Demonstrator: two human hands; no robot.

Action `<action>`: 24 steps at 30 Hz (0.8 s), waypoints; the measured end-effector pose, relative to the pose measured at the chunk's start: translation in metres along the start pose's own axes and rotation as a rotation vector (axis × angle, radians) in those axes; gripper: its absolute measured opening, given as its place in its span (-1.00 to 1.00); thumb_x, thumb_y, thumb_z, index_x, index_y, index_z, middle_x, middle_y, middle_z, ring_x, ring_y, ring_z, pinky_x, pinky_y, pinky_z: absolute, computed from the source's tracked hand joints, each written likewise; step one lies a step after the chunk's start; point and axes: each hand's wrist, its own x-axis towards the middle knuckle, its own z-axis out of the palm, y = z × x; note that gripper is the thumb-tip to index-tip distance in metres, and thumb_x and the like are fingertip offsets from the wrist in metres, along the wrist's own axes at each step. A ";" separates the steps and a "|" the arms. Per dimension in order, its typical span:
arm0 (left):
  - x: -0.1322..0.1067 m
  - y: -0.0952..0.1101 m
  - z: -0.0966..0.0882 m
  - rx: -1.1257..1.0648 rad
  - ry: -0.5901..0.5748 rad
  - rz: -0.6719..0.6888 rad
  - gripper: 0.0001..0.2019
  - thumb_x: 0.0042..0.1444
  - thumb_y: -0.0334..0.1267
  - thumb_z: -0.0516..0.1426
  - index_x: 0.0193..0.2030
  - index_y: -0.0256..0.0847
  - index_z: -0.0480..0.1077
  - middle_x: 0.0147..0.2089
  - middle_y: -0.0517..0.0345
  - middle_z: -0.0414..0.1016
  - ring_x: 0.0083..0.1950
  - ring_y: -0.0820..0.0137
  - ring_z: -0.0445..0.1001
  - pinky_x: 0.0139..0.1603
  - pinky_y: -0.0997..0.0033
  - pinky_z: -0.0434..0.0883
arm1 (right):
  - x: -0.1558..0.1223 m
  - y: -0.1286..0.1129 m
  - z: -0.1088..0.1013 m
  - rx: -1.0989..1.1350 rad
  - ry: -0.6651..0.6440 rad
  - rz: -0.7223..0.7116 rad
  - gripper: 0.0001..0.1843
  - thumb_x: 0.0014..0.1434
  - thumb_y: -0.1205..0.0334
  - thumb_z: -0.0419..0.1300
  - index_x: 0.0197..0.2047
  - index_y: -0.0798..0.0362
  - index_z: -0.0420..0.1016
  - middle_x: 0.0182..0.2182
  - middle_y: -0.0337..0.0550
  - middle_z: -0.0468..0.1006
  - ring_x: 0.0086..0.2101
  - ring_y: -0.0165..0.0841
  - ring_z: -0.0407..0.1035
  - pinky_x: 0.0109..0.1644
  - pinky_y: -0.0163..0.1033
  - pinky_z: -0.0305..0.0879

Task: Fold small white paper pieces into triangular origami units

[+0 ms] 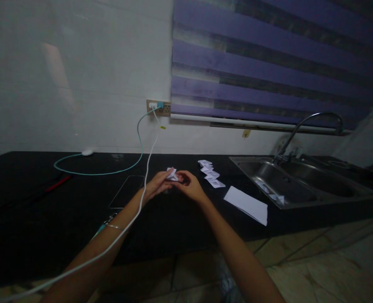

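Note:
Between both hands, above the black countertop (161, 227), is a small piece of folded white paper (172, 174). My left hand (157, 184) grips it from the left, thumb on top. The fingers of my right hand (189, 185) close on its right side, partly hiding it. To the right lies a staggered row of several folded paper pieces (210, 173) that look like small boats. Nearer the front edge rests a flat stack of white paper sheets (247, 204).
A white cable (147, 168) crosses over my left forearm. A teal cable (94, 173) loops from the wall socket (166, 108). At right, a double sink (300, 179) with a curved tap (309, 120) has folded paper reflected or lying at its near-left rim. A dark phone-like outline (126, 191) lies left.

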 end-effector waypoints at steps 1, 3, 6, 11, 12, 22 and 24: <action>0.001 -0.002 0.000 -0.017 -0.006 -0.013 -0.58 0.18 0.02 0.11 -0.10 -0.36 0.46 -0.21 -0.10 0.55 -0.20 0.33 0.51 -0.28 0.48 0.39 | -0.001 0.001 0.001 -0.044 0.014 -0.013 -0.64 0.00 0.19 0.29 -0.10 0.06 0.48 -0.26 -0.15 0.47 -0.30 -0.36 0.34 -0.20 -0.26 0.30; 0.005 -0.009 0.000 -0.042 -0.010 -0.031 -0.59 0.16 0.02 0.12 -0.14 -0.37 0.45 -0.21 -0.09 0.54 -0.25 0.37 0.51 -0.31 0.50 0.39 | -0.002 0.003 0.003 -0.124 0.065 -0.034 -0.71 0.04 0.21 0.24 -0.13 0.08 0.48 -0.32 -0.17 0.43 -0.34 -0.37 0.31 -0.25 -0.28 0.28; 0.009 -0.019 0.001 -0.066 -0.043 -0.057 -0.58 0.13 0.04 0.15 -0.16 -0.35 0.45 -0.22 -0.05 0.54 -0.29 0.41 0.50 -0.32 0.52 0.38 | -0.004 0.003 0.003 -0.249 0.104 -0.096 -0.70 0.02 0.21 0.25 -0.14 0.08 0.47 -0.34 -0.19 0.39 -0.35 -0.37 0.29 -0.27 -0.29 0.26; 0.011 -0.025 0.008 -0.056 -0.101 -0.075 -0.55 0.08 0.07 0.19 -0.10 -0.31 0.44 -0.21 -0.01 0.53 -0.29 0.41 0.52 -0.32 0.52 0.37 | -0.005 -0.005 0.003 -0.383 0.155 -0.163 -0.80 0.05 0.32 0.16 -0.20 0.09 0.49 -0.35 -0.18 0.39 -0.35 -0.37 0.29 -0.27 -0.29 0.23; 0.010 -0.024 0.009 -0.060 -0.102 -0.072 -0.54 0.08 0.06 0.19 -0.07 -0.30 0.43 -0.18 -0.03 0.53 -0.26 0.39 0.53 -0.31 0.51 0.37 | -0.005 -0.006 0.003 -0.386 0.192 -0.157 -0.82 0.08 0.32 0.12 -0.23 0.10 0.49 -0.37 -0.17 0.40 -0.36 -0.37 0.29 -0.27 -0.29 0.23; 0.016 -0.023 0.010 0.071 -0.011 0.002 -0.53 0.06 0.06 0.21 -0.14 -0.39 0.46 -0.30 -0.09 0.58 -0.34 0.38 0.55 -0.42 0.54 0.34 | 0.007 0.006 -0.004 0.209 0.131 0.192 -0.80 -0.02 0.22 0.21 -0.32 0.11 0.58 -0.42 -0.14 0.56 -0.40 -0.31 0.40 -0.28 -0.23 0.32; 0.018 -0.021 0.008 0.168 0.023 0.044 -0.53 0.03 0.07 0.23 -0.21 -0.40 0.47 -0.39 -0.06 0.57 -0.42 0.39 0.53 -0.50 0.55 0.30 | 0.008 0.007 -0.008 0.407 0.044 0.316 -0.78 -0.07 0.20 0.24 -0.32 0.10 0.58 -0.41 -0.15 0.56 -0.44 -0.33 0.39 -0.36 -0.24 0.33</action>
